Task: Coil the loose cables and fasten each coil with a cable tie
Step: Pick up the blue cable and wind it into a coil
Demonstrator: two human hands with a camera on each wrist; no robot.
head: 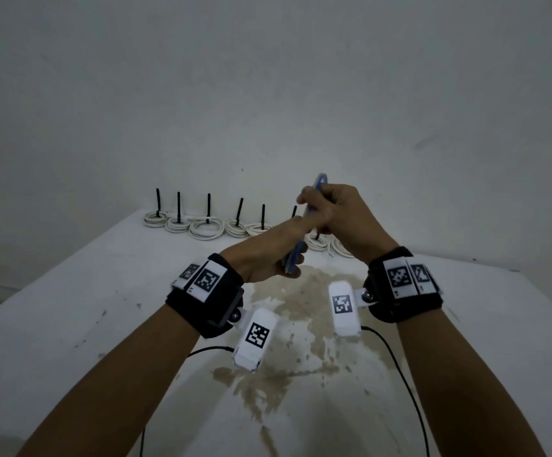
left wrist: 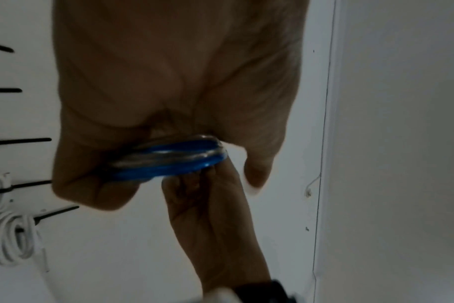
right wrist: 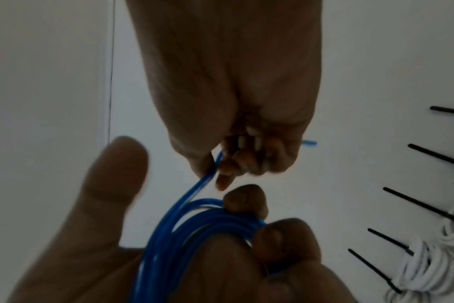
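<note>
Step in hand: coiling. A thin blue plastic-sheathed cable, wound into several loops, is held in the air above the white table, in front of the person. The left hand grips the bundle of loops, fingers curled over the strands and thumb standing free beside them. The right hand is clenched round the cable's free run just above the coil, and a short blue end shows past its far side. Judgement: the last turn is being laid, and the coil carries no tie. The next move calls for tucking the end into the loops, keeping the left grip firm so the turns do not spring apart, then fetching a tie. Along the table's far edge lies a row of white cable coils, each bound with a black cable tie whose tail stands up. A brown stain marks the table below the hands. No loose tie is visible.
</note>
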